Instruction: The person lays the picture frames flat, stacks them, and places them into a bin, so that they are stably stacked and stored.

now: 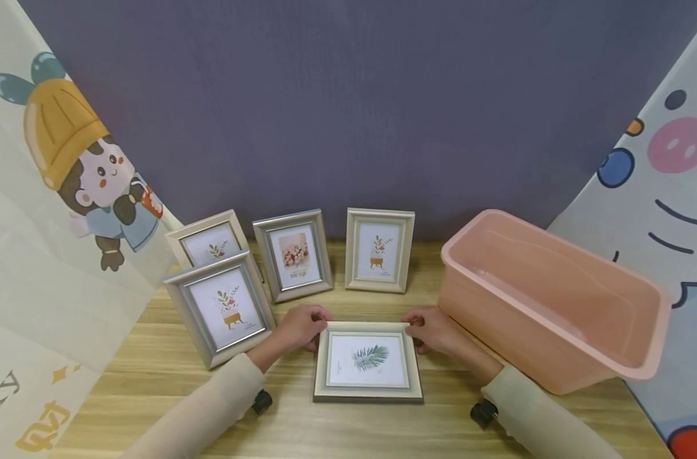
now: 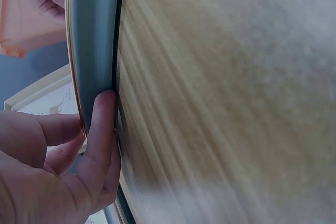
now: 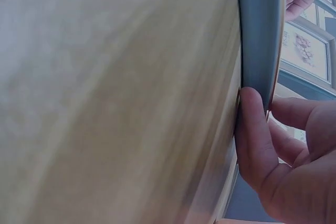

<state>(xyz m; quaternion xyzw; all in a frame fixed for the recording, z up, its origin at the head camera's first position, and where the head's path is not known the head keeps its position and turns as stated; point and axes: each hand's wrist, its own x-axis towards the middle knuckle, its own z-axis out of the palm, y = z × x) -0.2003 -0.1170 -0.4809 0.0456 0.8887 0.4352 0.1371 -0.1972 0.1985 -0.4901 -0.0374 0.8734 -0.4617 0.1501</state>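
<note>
A cream picture frame with a green leaf print (image 1: 370, 359) lies face up at the front of the wooden table. My left hand (image 1: 300, 328) pinches its far left corner. At the far right corner, my right hand (image 1: 434, 330) grips it the same way. In the left wrist view, the fingers (image 2: 101, 135) press against the frame's blue-grey side (image 2: 94, 35), with the thumb at its upper edge. The right wrist view shows the other fingers (image 3: 254, 129) on the opposite side (image 3: 258, 30), thumb again at the edge.
Several picture frames stand behind: a grey one with a flower photo (image 1: 294, 255), a cream one (image 1: 380, 250), and two overlapping at left, the nearer one silver-grey (image 1: 182, 299). A pink plastic bin (image 1: 497, 325) stands at right, close to my right forearm. A dark wall (image 1: 354, 108) rises at the back.
</note>
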